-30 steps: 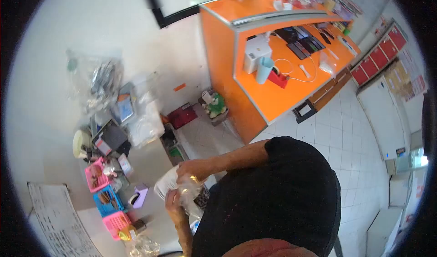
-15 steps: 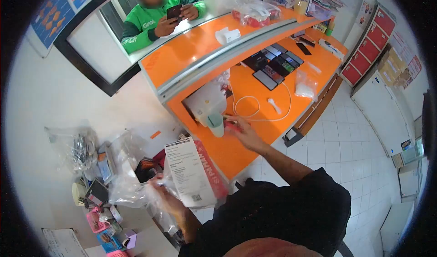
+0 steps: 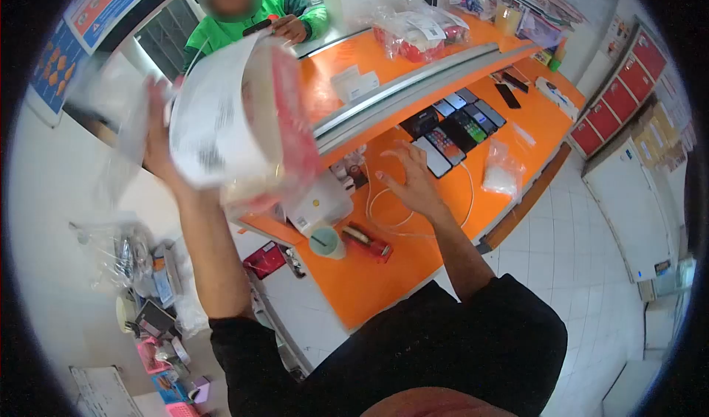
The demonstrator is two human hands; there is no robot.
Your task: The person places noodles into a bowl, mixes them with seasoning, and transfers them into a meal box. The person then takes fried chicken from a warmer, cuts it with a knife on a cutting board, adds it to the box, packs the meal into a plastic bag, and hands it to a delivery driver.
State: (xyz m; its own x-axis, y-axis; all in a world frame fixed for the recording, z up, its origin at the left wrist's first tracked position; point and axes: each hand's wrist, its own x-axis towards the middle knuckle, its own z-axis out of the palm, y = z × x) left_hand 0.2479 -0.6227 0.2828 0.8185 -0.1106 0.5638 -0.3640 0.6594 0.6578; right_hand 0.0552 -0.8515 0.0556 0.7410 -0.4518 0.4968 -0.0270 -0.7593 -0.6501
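My left hand (image 3: 164,147) is raised toward the counter window, closed on a plastic bag (image 3: 292,114) with red print. A long white receipt (image 3: 210,118) hangs on the bag's side. Motion blurs the bag and part of the hand, and its contents are hidden. Over the orange counter, my right hand (image 3: 415,177) is empty with fingers spread, close to several phones (image 3: 445,145) lying in rows. A red stapler (image 3: 367,241) rests on the counter below it, beside a pale green cup (image 3: 326,242) and a white printer (image 3: 319,204).
Across the raised ledge (image 3: 325,70) stands a person in a green jacket (image 3: 314,22) with a phone. Wrapped packages (image 3: 421,37) and a paper roll (image 3: 356,83) sit on that ledge. A white cable (image 3: 391,229) loops over the counter near a clear bag (image 3: 504,170).
My left hand has lifted the bag with its receipt from low left up toward the window. My right hand has let go of the red stapler and moved up toward the phones.
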